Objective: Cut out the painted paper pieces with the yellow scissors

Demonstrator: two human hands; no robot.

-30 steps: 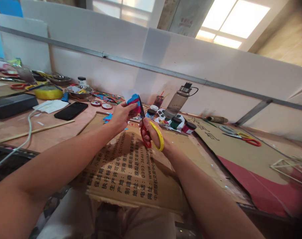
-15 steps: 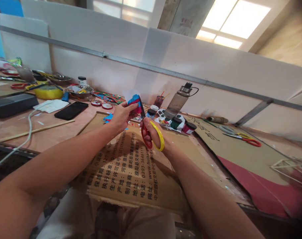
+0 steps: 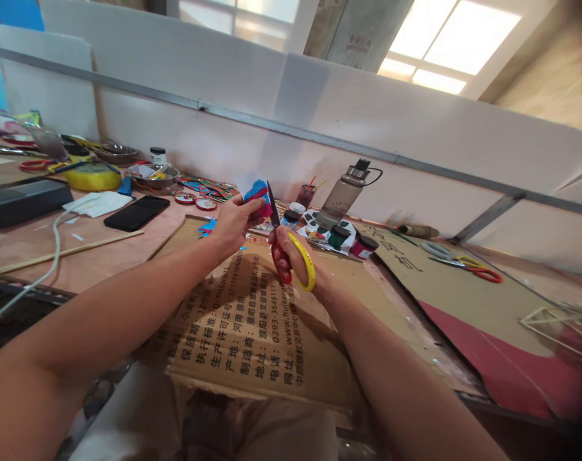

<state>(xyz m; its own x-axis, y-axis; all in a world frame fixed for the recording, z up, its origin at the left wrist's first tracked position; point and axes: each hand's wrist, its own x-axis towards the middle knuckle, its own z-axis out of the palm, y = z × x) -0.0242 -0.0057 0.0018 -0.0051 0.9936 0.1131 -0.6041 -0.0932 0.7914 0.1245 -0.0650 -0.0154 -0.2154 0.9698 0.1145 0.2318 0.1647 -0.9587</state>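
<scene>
My left hand [image 3: 233, 223] pinches a small blue and magenta piece [image 3: 258, 193], which looks like thin paper or cloth. In my right hand [image 3: 291, 248] is a pair of scissors [image 3: 308, 261] with one yellow and one red handle loop. Their dark blades point up along the right edge of the piece; I cannot tell whether they touch it. Below both hands lies a printed cardboard sheet [image 3: 233, 326], reaching to my lap. Blue scraps [image 3: 207, 227] rest on its far edge, just left of my left hand.
Paint jars [image 3: 364, 246] and a grey water bottle [image 3: 344, 192] stand behind my right hand. Leftward are a phone [image 3: 137, 212], a black box [image 3: 25, 200] and a white cable [image 3: 57, 253]. More scissors [image 3: 468, 266] lie on cardboard at right, near a thin stick frame [image 3: 554, 330].
The blue and magenta piece has shifted slightly left and turned a little in my left hand. A gap now shows between its top and the scissor blades.
</scene>
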